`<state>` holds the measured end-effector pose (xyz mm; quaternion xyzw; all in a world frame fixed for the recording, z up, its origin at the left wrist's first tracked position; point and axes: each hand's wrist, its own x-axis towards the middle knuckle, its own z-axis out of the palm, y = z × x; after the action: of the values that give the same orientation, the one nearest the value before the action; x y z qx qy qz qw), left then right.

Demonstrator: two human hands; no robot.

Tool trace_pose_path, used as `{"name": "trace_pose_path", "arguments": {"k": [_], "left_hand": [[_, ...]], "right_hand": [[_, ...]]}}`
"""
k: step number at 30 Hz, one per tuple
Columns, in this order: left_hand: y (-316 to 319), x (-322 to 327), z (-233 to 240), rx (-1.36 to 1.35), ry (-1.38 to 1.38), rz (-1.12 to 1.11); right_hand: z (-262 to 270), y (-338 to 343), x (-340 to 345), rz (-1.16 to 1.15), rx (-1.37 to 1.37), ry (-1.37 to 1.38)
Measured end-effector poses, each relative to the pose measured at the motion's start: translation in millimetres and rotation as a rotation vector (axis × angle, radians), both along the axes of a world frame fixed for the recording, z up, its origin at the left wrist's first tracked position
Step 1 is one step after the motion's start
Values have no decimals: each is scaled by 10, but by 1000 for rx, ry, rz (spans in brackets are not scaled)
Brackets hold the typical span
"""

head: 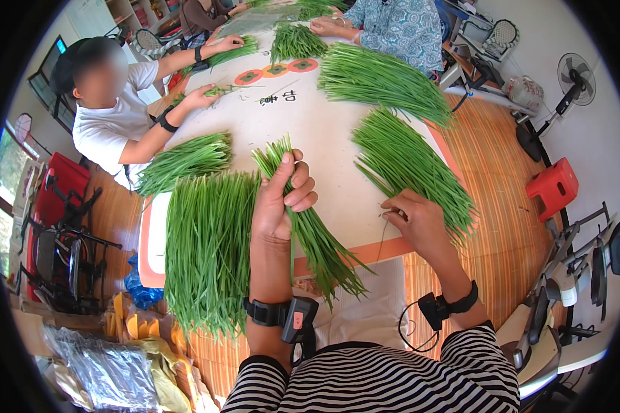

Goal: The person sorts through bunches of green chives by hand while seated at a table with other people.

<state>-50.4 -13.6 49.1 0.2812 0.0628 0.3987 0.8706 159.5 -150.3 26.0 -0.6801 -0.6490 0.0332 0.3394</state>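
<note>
My left hand point(284, 193) grips an upright-tilted bunch of garlic chives point(320, 235), pale cut ends up and green tips hanging toward my lap. To the right, my right hand point(416, 217) has thumb and fingertips pinched together; a thin, dull strand point(383, 240) hangs from them. Beside that hand lies a large pile of chives point(408, 165) along the right side of the table. Left of my left forearm, a thick row of chives point(206, 248) drapes over the table's front edge.
A smaller chive heap point(188, 157) lies left on the white table point(325, 134). Another pile point(382, 82) and a bundle point(297, 44) are farther back. A person in a white shirt point(103, 124) handles chives; others sit beyond. A red stool point(553, 188) stands right.
</note>
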Motion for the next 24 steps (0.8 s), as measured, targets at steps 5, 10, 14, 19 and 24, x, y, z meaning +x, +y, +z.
{"name": "trace_pose_path", "arguments": {"k": [5,10,14,19,24], "left_hand": [[-3,-54,10,-15,-30,37],[19,-57,-14,-25,-65,56],[8,-53,64,-19,-51,97],[0,-283,342,79,-95,153],[19,-382,656,154,-354,4]], "right_hand": [[-118,148,32,-12,10,-98],[-109,242,36,43,10,-217],[-252,263,12,-22,-6,-405],[-81,-91,-306,238,-74,-156],[-137,-507,-715,480,-190,-37]]}}
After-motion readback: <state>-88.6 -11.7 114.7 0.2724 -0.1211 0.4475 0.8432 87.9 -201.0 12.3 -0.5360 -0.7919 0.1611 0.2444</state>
